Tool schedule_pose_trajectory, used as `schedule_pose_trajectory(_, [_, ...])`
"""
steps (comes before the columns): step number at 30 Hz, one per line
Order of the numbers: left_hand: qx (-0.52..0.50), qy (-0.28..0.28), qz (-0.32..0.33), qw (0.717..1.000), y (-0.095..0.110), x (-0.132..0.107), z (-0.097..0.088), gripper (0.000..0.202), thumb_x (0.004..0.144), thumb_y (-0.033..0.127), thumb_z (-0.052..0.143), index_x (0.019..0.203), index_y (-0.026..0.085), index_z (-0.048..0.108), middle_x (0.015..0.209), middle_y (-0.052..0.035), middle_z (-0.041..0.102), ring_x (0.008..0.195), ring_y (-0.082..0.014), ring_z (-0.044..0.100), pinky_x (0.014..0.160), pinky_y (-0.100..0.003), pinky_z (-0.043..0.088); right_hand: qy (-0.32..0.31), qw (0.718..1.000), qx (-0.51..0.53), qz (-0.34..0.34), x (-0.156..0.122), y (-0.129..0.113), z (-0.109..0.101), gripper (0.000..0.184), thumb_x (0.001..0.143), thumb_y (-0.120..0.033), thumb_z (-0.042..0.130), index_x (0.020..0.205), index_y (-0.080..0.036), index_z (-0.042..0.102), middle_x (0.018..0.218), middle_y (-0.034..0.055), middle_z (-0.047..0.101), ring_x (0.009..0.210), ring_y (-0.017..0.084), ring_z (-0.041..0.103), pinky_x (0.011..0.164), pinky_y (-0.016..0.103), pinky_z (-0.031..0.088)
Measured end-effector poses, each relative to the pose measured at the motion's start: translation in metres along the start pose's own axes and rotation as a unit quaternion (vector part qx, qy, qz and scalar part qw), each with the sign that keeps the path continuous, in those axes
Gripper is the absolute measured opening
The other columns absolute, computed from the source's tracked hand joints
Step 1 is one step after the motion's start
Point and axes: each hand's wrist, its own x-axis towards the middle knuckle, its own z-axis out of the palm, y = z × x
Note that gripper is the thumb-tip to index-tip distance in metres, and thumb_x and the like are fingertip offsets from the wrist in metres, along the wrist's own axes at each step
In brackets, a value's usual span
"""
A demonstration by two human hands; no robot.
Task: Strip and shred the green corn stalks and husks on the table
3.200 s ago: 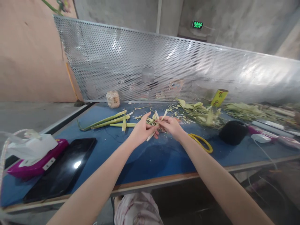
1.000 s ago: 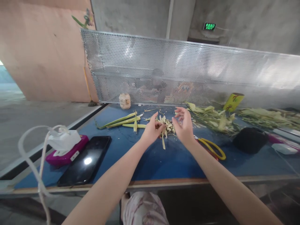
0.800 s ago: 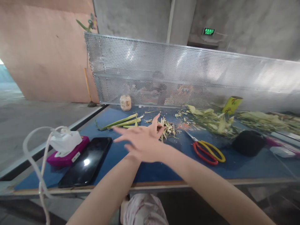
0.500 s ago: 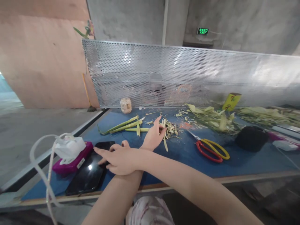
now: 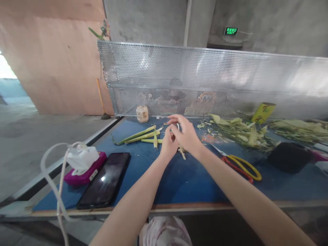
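My left hand (image 5: 167, 143) rests on the blue table (image 5: 184, 177) with its fingers pinched on a pale leaf strip (image 5: 182, 153) that trails toward me. My right hand (image 5: 186, 134) hovers just above and to the right of it, fingers stretched out and apart, holding nothing. Several green stalks (image 5: 138, 135) lie just left of the hands. Shredded leaf scraps are mostly hidden behind the hands.
Red-and-yellow scissors (image 5: 243, 167) lie to the right, and beyond them a black object (image 5: 289, 157). A dark phone (image 5: 106, 179), a pink tissue pack (image 5: 84, 167) and a white cable (image 5: 55, 184) sit left. A leaf pile (image 5: 238, 131), yellow tube (image 5: 263, 112), small jar (image 5: 142, 113) and perforated metal screen (image 5: 205, 82) line the back.
My right hand swept left across my left arm to the phone and has come back over my left hand. My left hand stayed put with the strip.
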Motion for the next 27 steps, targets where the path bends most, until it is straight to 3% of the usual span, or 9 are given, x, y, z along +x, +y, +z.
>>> schedule_pose_trajectory(4, [-0.018, 0.021, 0.002, 1.000, -0.003, -0.002, 0.001, 0.050, 0.078, 0.016, 0.045, 0.123, 0.016, 0.024, 0.078, -0.0025, 0.056, 0.061, -0.0102, 0.053, 0.063, -0.027, 0.044, 0.013, 0.992, -0.040, 0.118, -0.009, 0.051, -0.016, 0.025, 0.075, -0.022, 0.046, 0.099, -0.018, 0.049, 0.089, 0.0071, 0.061, 0.087, 0.021, 0.054, 0.080, 0.039, 0.037])
schedule_pose_trajectory(7, [-0.034, 0.026, -0.005, 0.999, 0.000, -0.003, 0.002, 0.051, 0.079, 0.015, 0.044, 0.125, 0.017, 0.022, 0.084, -0.0038, 0.060, 0.057, -0.0082, 0.052, 0.060, -0.025, 0.045, -0.031, 0.980, -0.009, 0.198, -0.021, 0.071, -0.013, 0.019, 0.076, -0.029, 0.044, 0.090, -0.018, 0.052, 0.082, 0.0059, 0.062, 0.075, 0.019, 0.057, 0.070, 0.034, 0.041])
schedule_pose_trajectory(12, [-0.085, 0.034, -0.037, 0.995, 0.008, -0.001, 0.001, 0.056, 0.078, 0.015, 0.047, 0.127, 0.018, 0.020, 0.082, -0.0024, 0.063, 0.049, -0.0054, 0.050, 0.053, -0.021, 0.044, -0.154, 0.975, 0.035, 0.155, -0.027, 0.073, -0.013, 0.028, 0.079, -0.036, 0.039, 0.067, -0.018, 0.056, 0.055, 0.0005, 0.056, 0.053, 0.013, 0.053, 0.055, 0.025, 0.038])
schedule_pose_trajectory(19, [-0.094, 0.000, -0.058, 0.994, 0.015, -0.001, 0.000, 0.071, 0.069, 0.014, 0.060, 0.129, 0.014, 0.021, 0.069, 0.0011, 0.060, 0.049, -0.0083, 0.054, 0.048, -0.022, 0.044, -0.185, 0.974, 0.039, 0.121, -0.025, 0.070, -0.030, 0.027, 0.079, -0.029, 0.039, 0.058, -0.018, 0.051, 0.050, -0.0028, 0.050, 0.048, 0.010, 0.048, 0.052, 0.022, 0.035])
schedule_pose_trajectory(23, [-0.111, -0.011, -0.056, 0.992, 0.016, 0.001, -0.003, 0.086, 0.068, 0.013, 0.062, 0.133, 0.015, 0.006, 0.058, 0.0067, 0.056, 0.041, -0.0058, 0.048, 0.043, -0.019, 0.040, -0.200, 0.973, 0.040, 0.109, -0.024, 0.066, -0.039, 0.029, 0.079, -0.030, 0.040, 0.054, -0.018, 0.047, 0.047, -0.0041, 0.045, 0.047, 0.009, 0.044, 0.052, 0.021, 0.032])
schedule_pose_trajectory(27, [-0.124, -0.004, -0.047, 0.991, 0.019, 0.003, -0.006, 0.096, 0.066, 0.011, 0.063, 0.134, 0.014, -0.005, 0.055, 0.0082, 0.057, 0.040, -0.0055, 0.048, 0.046, -0.020, 0.043, -0.220, 0.964, 0.092, 0.117, -0.022, 0.066, -0.043, 0.029, 0.079, -0.033, 0.041, 0.056, -0.018, 0.048, 0.046, -0.0045, 0.043, 0.046, 0.009, 0.041, 0.052, 0.021, 0.032])
